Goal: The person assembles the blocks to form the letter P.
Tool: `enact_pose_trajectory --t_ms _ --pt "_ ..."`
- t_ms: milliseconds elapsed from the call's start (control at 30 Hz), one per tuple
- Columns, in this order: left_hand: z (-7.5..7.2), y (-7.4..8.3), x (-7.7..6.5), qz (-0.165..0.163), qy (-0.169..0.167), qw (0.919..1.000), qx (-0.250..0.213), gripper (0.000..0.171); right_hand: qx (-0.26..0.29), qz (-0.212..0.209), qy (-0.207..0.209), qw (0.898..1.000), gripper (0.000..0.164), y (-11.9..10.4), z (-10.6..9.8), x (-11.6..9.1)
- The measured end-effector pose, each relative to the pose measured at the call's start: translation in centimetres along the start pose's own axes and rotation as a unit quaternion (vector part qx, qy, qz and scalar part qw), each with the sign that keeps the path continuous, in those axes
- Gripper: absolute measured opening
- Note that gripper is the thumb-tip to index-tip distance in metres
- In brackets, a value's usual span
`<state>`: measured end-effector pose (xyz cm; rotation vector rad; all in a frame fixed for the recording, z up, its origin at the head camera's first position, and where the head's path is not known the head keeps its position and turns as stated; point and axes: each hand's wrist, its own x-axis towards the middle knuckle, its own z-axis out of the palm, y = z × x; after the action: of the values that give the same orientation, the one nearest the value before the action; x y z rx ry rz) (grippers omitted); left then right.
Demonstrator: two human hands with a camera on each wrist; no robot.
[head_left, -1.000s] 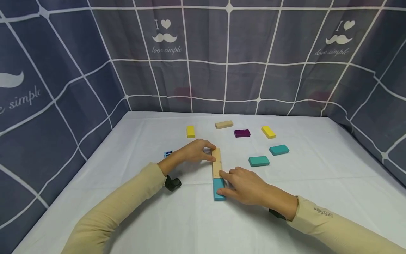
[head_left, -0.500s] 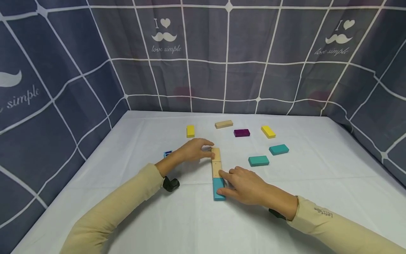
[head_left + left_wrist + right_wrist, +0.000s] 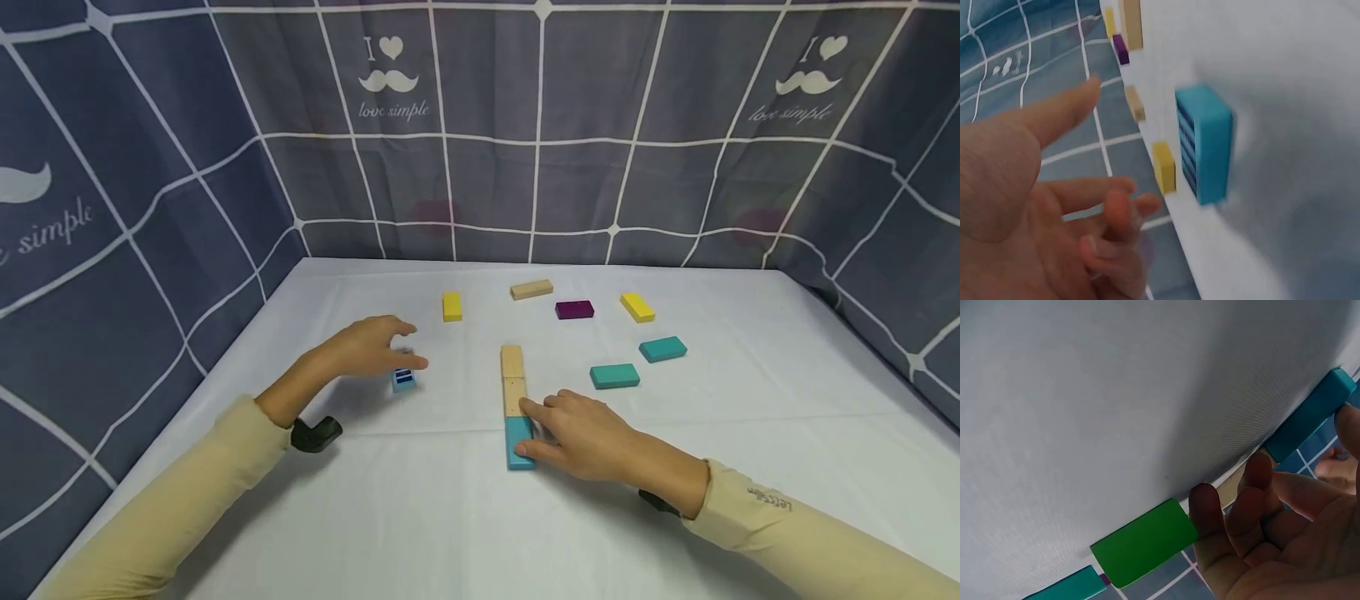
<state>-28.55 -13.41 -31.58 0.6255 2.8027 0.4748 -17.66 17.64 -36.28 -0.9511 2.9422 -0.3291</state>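
Two wooden blocks (image 3: 512, 362) and a blue block (image 3: 513, 430) lie end to end in a straight row, the blue one nearest me. My right hand (image 3: 592, 437) rests at this row, thumb on the blue block and index fingertip at the nearer wooden block. In the right wrist view its other fingers bend loosely and hold nothing. My left hand (image 3: 367, 346) hovers with fingers and thumb spread beside a blue block with dark stripes (image 3: 403, 381). That striped block (image 3: 1213, 150) stands apart from the fingers in the left wrist view.
Behind the row lie a yellow block (image 3: 452, 307), a wooden block (image 3: 532, 289), a purple block (image 3: 574, 310) and another yellow block (image 3: 637, 307). Two teal blocks (image 3: 614, 376) lie to the right. A dark checked curtain (image 3: 487, 183) surrounds the white-covered table (image 3: 450, 533).
My left hand has left the far wooden block and moved left to the striped blue block, which now shows more. My right hand has stayed at the row.
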Motion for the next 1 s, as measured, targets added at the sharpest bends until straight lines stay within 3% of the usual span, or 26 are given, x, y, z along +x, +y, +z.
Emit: enact_pose_trajectory --t_ms 133,233,433,733,1000 --pt "0.1 -1.2 -0.7 0.008 -0.046 0.9988 0.014 0.082 0.001 -0.001 0.001 1.000 0.064 0.1 -0.1 -0.1" --pt "0.6 -1.6 -0.9 0.016 -0.060 0.9974 0.035 0.079 0.003 -0.001 0.001 1.000 0.065 0.1 0.0 0.0" --pt "0.7 -1.7 -0.8 0.025 -0.041 0.9975 0.051 0.065 -0.003 0.001 0.000 1.000 0.065 0.0 0.0 -0.1" --pt "0.7 -1.9 -0.1 0.015 -0.057 0.9971 0.047 0.068 -0.002 0.003 -0.001 1.000 0.064 0.2 -0.1 0.0" --pt "1.2 -2.2 1.3 0.032 -0.032 0.9990 0.000 0.064 0.006 0.003 -0.005 1.000 0.064 0.2 0.0 0.0"
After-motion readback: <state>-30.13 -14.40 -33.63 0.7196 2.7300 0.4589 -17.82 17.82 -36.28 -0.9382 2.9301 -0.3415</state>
